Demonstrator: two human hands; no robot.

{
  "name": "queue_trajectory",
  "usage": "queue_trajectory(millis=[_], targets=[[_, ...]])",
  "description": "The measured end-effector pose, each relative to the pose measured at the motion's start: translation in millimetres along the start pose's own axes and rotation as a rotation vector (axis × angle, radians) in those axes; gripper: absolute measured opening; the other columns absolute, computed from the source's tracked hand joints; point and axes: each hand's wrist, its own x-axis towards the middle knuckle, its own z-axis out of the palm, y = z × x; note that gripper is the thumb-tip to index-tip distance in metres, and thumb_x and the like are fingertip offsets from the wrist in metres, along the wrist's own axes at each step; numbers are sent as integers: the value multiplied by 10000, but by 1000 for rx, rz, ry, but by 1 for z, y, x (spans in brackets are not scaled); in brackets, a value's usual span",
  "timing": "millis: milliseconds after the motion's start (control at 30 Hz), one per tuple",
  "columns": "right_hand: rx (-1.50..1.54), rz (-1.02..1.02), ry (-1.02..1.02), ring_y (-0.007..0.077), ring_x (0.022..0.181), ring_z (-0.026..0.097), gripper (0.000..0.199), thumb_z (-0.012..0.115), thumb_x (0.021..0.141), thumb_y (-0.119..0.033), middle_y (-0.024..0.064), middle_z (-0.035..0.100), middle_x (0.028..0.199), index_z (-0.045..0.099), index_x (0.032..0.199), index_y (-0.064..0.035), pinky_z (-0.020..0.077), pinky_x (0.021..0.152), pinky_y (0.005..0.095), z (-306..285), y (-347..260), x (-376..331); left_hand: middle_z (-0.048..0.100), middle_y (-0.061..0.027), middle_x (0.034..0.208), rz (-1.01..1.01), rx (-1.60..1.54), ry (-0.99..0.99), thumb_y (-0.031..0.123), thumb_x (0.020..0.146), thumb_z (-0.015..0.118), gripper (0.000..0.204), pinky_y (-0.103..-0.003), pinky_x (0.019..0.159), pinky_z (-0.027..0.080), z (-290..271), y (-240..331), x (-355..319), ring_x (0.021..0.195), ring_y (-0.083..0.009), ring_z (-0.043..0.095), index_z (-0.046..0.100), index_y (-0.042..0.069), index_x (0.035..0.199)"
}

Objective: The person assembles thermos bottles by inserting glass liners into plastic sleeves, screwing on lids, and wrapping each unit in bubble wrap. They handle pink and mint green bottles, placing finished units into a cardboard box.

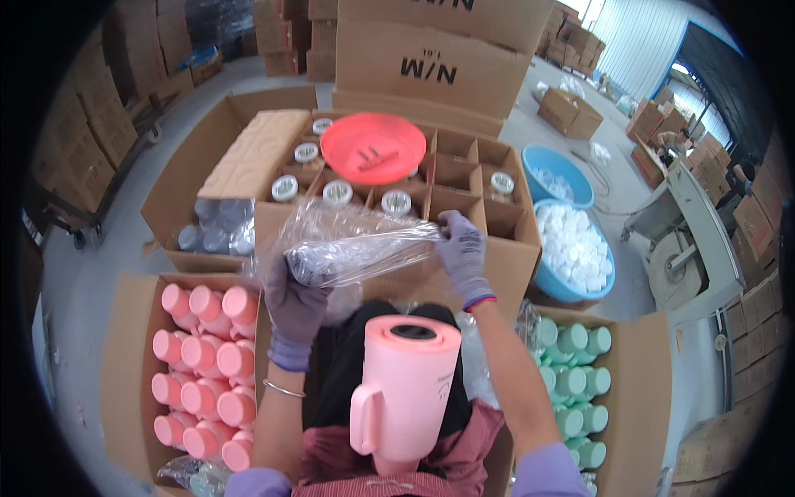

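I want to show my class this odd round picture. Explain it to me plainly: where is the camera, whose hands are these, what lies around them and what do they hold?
The camera sits on a person's head and looks down through a wide lens, so straight edges bend near the rim. The two gloved hands are that person's own. The left hand grips one end of a clear plastic bag with a see-through item inside; the right hand pinches the other end. A pink jug with a handle rests on the lap. Ahead is a divided carton holding capped jars, with a red dish on top. A box of pink jugs stands to the left, green ones to the right, and blue tubs of white lids beyond.
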Motion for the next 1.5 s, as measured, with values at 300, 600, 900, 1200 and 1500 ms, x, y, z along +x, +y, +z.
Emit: queue_trajectory(millis=[300,600,900,1200,1500], targets=[[345,-153,344,343,954,585,236,609,773,6,154,615,1038,610,1009,-9,459,1024,492,-51,-38,-227,659,-131,920,-326,822,-468,128,799,718,260,-287,879,478,-8,28,-115,879,-210,622,709,-66,972],[-50,-325,29,315,975,564,264,668,698,-71,85,584,992,601,952,-91,433,988,485,-57,-13,-246,577,-83,1035,-500,1368,-668,66,852,644,255,-282,749,486,-7,60,-119,923,-170,576,693,-16,1088],[-100,-248,-59,327,1003,543,313,675,705,-131,99,566,1035,602,1008,-101,434,899,458,-59,-23,-259,606,-157,1156,-493,1559,-681,119,803,608,336,-390,964,464,6,63,-117,1059,-297,593,674,-9,1107],[-179,-127,-43,327,950,543,244,654,729,-100,103,557,1020,603,967,-101,453,826,451,-48,-21,-247,622,-147,1175,-337,1679,-690,81,841,631,344,-387,954,479,4,40,-115,1070,-300,607,635,15,1179],[1036,305,151,22,788,471,161,620,981,-168,-21,592,931,616,1047,-21,420,707,194,-60,-22,-206,668,-12,1023,26,1128,46,115,1000,553,218,-235,816,484,40,-14,-110,908,-72,583,647,-36,1126]])
